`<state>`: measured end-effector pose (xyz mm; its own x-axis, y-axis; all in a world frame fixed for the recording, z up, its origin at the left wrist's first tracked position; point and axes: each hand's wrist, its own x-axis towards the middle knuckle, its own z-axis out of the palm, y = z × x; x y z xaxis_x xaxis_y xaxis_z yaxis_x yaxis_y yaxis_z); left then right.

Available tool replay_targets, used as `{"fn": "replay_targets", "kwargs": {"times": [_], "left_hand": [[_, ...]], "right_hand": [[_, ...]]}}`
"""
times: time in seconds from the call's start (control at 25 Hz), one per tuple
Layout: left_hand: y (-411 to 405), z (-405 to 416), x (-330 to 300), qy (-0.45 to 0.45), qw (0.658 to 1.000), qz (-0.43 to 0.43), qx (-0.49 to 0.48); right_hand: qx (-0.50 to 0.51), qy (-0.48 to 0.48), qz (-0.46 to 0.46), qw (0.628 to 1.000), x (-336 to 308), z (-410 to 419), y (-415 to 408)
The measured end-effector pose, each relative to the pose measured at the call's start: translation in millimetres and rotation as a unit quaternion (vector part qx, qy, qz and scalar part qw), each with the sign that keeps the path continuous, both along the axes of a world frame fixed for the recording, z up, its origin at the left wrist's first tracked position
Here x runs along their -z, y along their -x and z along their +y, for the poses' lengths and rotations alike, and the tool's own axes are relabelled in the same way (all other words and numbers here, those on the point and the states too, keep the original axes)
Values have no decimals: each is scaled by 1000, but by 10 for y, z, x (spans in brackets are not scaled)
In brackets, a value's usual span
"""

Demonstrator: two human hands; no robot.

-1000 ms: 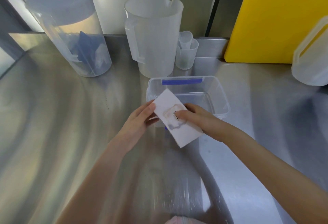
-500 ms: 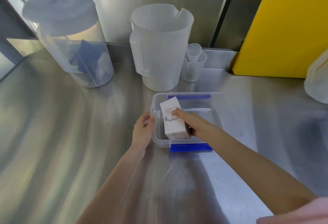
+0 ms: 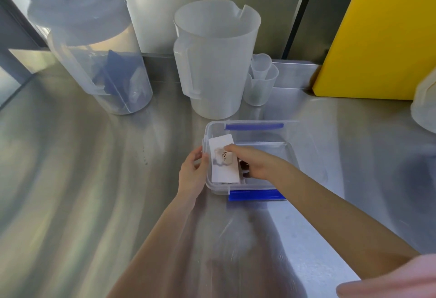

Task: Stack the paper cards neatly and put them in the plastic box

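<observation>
A clear plastic box [image 3: 304, 146] with blue clips on its near and far sides stands on the steel counter. A neat stack of white paper cards [image 3: 220, 168], the top one printed with a pale picture and the word "love", lies inside against the box's left wall. My right hand [image 3: 254, 163] reaches into the box and grips the stack, fingers on top and along its right edge. My left hand [image 3: 192, 172] rests on the outside of the box's left wall, fingers curled over the rim.
Behind the box stand a large translucent jug [image 3: 217, 62], two nested small measuring cups [image 3: 260, 80] and a lidded pitcher [image 3: 94, 50] holding blue items at the left. A yellow board [image 3: 382, 33] leans at the back right. Another white container [image 3: 424, 104] sits at the right edge.
The card stack went from above the box's near edge down into the box, against its left wall. My left hand let go of the cards and moved onto the box's left side.
</observation>
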<state>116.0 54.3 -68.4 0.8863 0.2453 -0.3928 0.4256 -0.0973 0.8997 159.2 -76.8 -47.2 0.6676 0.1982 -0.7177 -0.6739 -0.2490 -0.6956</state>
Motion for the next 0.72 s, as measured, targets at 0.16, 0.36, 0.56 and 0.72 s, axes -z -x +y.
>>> {"fn": "replay_targets", "kwargs": {"times": [0.16,0.36,0.56,0.72], "left_hand": [[-1,22,-4,3,1000,-8,10],[-7,30,16,-9,1000,-15,15],[-32,52,14,-52,997,-23,47],[-120,123,-79,-184,973,5,139]], "right_hand": [[-12,-21,-1,1000,-26,136,10],[11,-15,22,1000,-33,74,-23],[-18,-14,15,1000,-93,153,38],[-61,101,-40,992,-173,12,73]]}}
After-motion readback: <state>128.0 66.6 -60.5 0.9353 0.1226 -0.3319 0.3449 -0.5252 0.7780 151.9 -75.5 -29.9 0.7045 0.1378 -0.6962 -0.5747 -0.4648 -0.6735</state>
